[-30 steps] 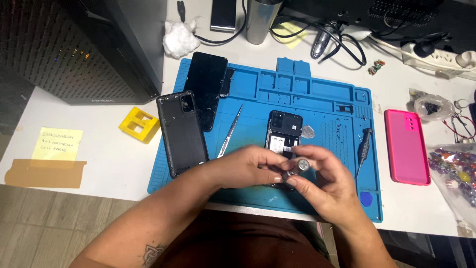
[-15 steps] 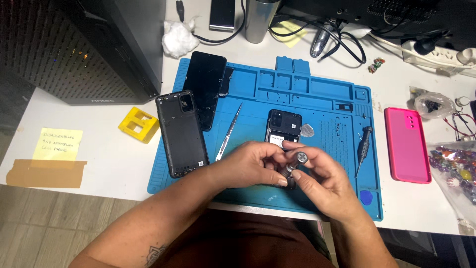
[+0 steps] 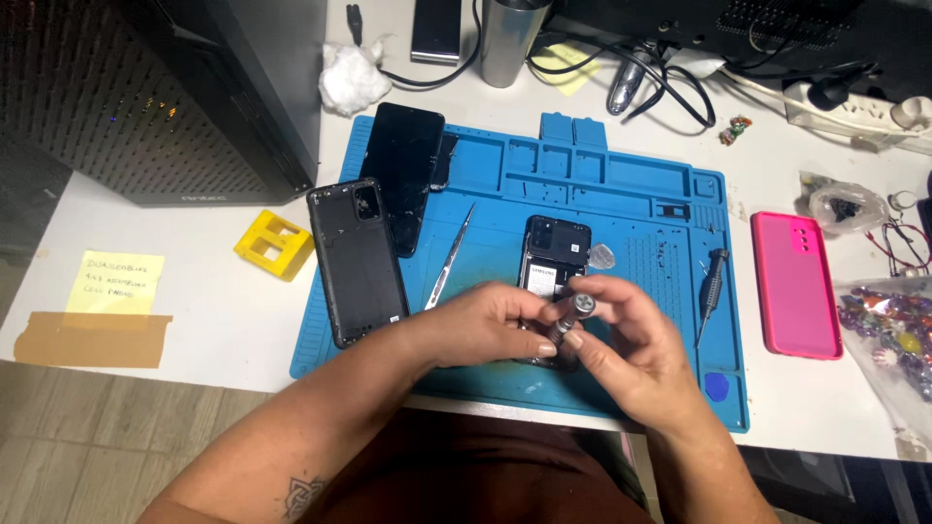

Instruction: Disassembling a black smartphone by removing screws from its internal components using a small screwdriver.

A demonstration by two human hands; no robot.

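Two hands (image 3: 573, 335), ridged metal screwdriver (image 3: 573, 318), opened phone (image 3: 555, 260), blue rubber mat (image 3: 641, 209)

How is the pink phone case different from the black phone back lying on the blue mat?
The pink phone case is bright pink, while the black phone back is dark. The pink phone case lies on the white table, right of the blue mat; the black phone back lies on the mat's left edge, partly over it. The pink one lies nearly straight, the black one tilted. Both are long rectangles with a camera opening near the top.

Pink phone case (image 3: 796, 283), yellow holder (image 3: 275, 245)
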